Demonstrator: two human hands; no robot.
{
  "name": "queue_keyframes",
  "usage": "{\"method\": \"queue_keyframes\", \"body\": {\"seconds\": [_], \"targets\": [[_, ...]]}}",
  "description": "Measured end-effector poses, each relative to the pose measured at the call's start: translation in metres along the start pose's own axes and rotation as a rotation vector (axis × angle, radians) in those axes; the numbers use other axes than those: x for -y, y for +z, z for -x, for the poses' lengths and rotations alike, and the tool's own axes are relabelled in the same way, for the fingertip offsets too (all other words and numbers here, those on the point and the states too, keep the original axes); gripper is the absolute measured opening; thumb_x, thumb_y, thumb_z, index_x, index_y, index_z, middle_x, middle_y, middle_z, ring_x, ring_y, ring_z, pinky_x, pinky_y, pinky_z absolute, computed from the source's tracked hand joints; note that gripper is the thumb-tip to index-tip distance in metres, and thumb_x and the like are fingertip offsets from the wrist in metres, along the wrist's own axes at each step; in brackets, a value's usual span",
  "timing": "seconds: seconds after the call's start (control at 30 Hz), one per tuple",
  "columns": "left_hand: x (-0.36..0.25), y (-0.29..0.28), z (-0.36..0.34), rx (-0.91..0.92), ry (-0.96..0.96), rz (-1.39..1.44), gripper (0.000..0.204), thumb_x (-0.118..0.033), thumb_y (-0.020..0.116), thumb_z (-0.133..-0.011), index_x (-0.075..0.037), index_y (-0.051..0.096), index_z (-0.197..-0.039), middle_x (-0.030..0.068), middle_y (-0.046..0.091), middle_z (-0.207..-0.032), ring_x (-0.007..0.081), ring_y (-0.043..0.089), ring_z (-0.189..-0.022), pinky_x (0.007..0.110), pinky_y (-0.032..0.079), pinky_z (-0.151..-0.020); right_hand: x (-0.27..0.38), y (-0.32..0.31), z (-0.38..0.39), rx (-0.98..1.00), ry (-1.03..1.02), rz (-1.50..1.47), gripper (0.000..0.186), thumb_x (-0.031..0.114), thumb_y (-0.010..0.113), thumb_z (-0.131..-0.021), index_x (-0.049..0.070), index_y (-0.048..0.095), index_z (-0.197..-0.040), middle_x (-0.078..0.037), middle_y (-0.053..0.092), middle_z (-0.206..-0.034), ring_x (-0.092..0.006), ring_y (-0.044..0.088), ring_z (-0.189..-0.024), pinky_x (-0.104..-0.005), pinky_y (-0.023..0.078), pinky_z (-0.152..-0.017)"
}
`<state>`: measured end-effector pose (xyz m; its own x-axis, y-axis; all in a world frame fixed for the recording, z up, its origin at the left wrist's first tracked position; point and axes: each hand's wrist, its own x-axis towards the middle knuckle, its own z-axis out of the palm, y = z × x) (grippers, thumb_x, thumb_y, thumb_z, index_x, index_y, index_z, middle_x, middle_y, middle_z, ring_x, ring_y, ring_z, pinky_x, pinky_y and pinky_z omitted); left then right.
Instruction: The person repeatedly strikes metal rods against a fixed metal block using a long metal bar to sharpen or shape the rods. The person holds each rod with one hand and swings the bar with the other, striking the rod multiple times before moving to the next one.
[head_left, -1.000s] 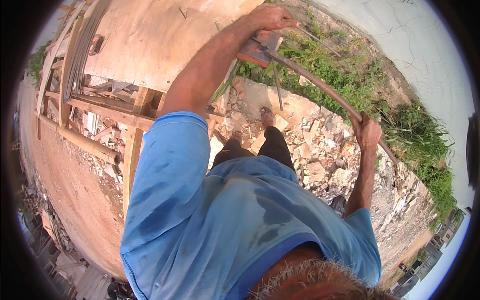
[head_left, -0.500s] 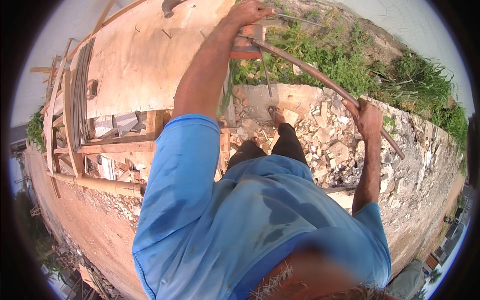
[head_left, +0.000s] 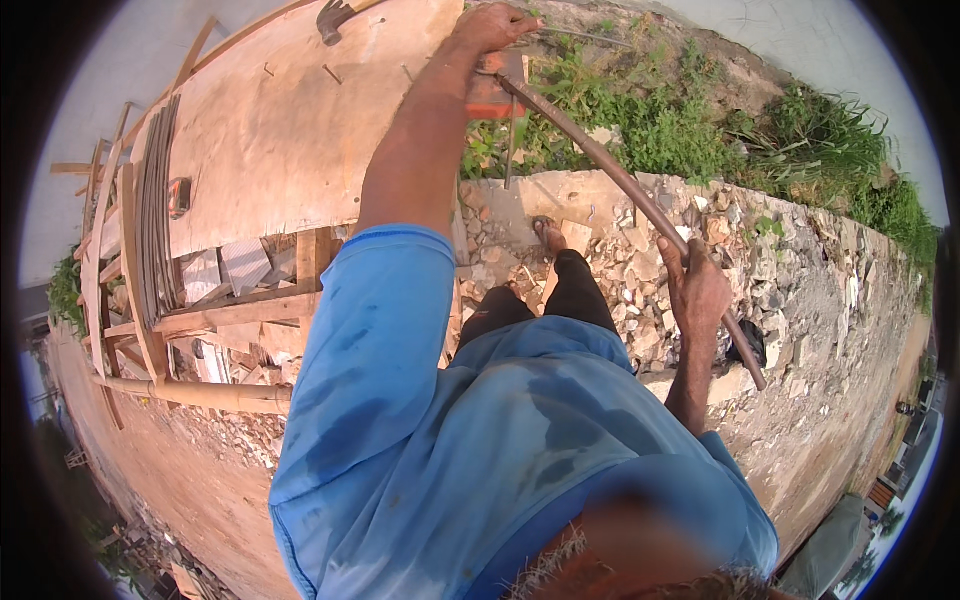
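Observation:
My left hand is closed at the far edge of a plywood-topped bench, its fingers on a thin metal rod that sticks out to the right. My right hand is wrapped round a long brown metal pipe, near its lower end. The pipe slants from the bench corner down to the right. Its upper end meets an orange metal piece at that corner, partly hidden by my left forearm. Another length of thin rod points downward beside the orange piece.
A hammer, several upright metal pegs and a tape measure are on the bench. Thin rods lie bundled along its left side. Broken rubble surrounds my feet, and green weeds grow beyond.
My right hand has swung the pipe's free end toward me and slightly left. The thin downward rod has shifted to the left. My left hand has stayed nearly in place.

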<state>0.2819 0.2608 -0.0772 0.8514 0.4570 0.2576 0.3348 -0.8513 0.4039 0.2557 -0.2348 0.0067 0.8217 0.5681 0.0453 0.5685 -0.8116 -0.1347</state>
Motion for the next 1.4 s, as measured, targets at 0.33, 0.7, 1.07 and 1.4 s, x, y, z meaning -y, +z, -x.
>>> {"method": "queue_keyframes", "body": {"seconds": [0.33,0.7,1.07,1.4], "targets": [[-0.012,-0.016,0.005,0.071,-0.005,-0.014,0.071,-0.076,0.046,-0.087,-0.016,0.074,-0.112,0.0161,0.071,-0.108,0.0358,0.065,-0.105,0.051,0.051,-0.088,-0.031,-0.085,-0.075,0.451,-0.248,-0.189,0.065,0.062,0.044,-0.098,0.001,0.065,-0.092,-0.015,0.056,-0.063,-0.0303,0.056,-0.060,-0.0460,0.044,-0.060],[0.007,0.001,-0.004,0.088,0.007,-0.050,0.068,-0.073,0.046,-0.089,-0.016,0.074,-0.113,0.0169,0.071,-0.110,0.0352,0.065,-0.107,0.050,0.050,-0.092,-0.019,-0.065,-0.037,0.420,-0.092,-0.234,0.060,0.057,0.047,-0.099,0.000,0.066,-0.100,-0.019,0.059,-0.063,-0.0357,0.061,-0.063,-0.0483,0.046,-0.064],[0.007,0.004,-0.006,0.071,0.055,-0.018,0.067,-0.073,0.045,-0.089,-0.018,0.074,-0.113,0.0159,0.071,-0.109,0.0352,0.065,-0.107,0.050,0.050,-0.092,0.013,-0.029,0.027,0.169,0.010,-0.157,0.052,0.057,0.047,-0.098,0.007,0.061,-0.094,-0.020,0.060,-0.064,-0.0428,0.062,-0.067,-0.0515,0.045,-0.062],[-0.001,-0.001,0.000,0.013,0.000,0.000,0.066,-0.073,0.047,-0.089,-0.018,0.074,-0.113,0.0133,0.072,-0.108,0.0353,0.065,-0.106,0.049,0.050,-0.092,-0.001,-0.028,0.007,0.230,0.018,-0.189,0.050,0.056,0.059,-0.092,0.006,0.062,-0.088,-0.017,0.061,-0.063,-0.0381,0.063,-0.063,-0.0486,0.045,-0.060]]}}
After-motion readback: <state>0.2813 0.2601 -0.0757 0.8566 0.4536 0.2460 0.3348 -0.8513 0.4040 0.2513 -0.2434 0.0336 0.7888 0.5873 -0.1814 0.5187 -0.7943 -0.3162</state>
